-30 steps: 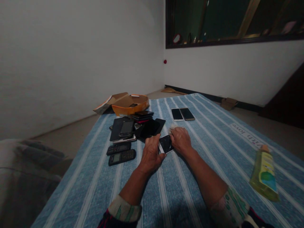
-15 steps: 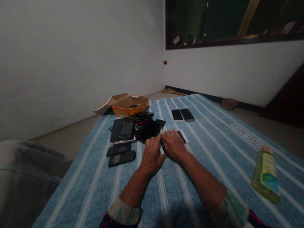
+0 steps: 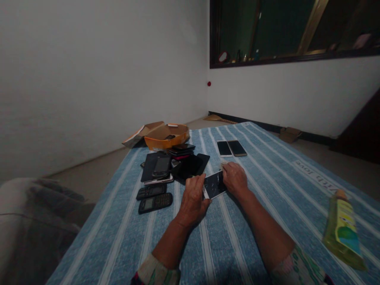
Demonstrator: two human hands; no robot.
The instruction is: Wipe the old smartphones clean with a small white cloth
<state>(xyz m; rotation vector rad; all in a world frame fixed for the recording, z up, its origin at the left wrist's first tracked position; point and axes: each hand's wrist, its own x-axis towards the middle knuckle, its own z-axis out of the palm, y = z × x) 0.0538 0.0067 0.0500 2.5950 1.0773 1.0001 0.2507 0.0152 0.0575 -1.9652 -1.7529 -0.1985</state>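
Observation:
A white smartphone (image 3: pixel 214 185) with a dark screen lies on the striped cloth, pale streaks showing on its glass. My left hand (image 3: pixel 193 198) grips its left end, thumb along the near edge and fingers on the far side. Over the phone's right end, my right hand (image 3: pixel 236 178) is closed on a small pale wipe (image 3: pixel 224 164), most of it hidden by the fingers. Beyond them, two more smartphones (image 3: pixel 236 148) rest side by side. To the left sit two keypad phones (image 3: pixel 156 202) and a heap of dark phones (image 3: pixel 187 166).
An open orange box (image 3: pixel 169 141) with a dark item inside stands at the table's far left. A bottle of yellow-green liquid (image 3: pixel 342 233) lies at right on the blue striped tablecloth (image 3: pixel 261 221). A pale covered shape (image 3: pixel 26 221) is beside the table at left.
My right hand has slid right along the phone with the wipe, uncovering the screen. My left hand still holds the left end. The whole view has shifted slightly.

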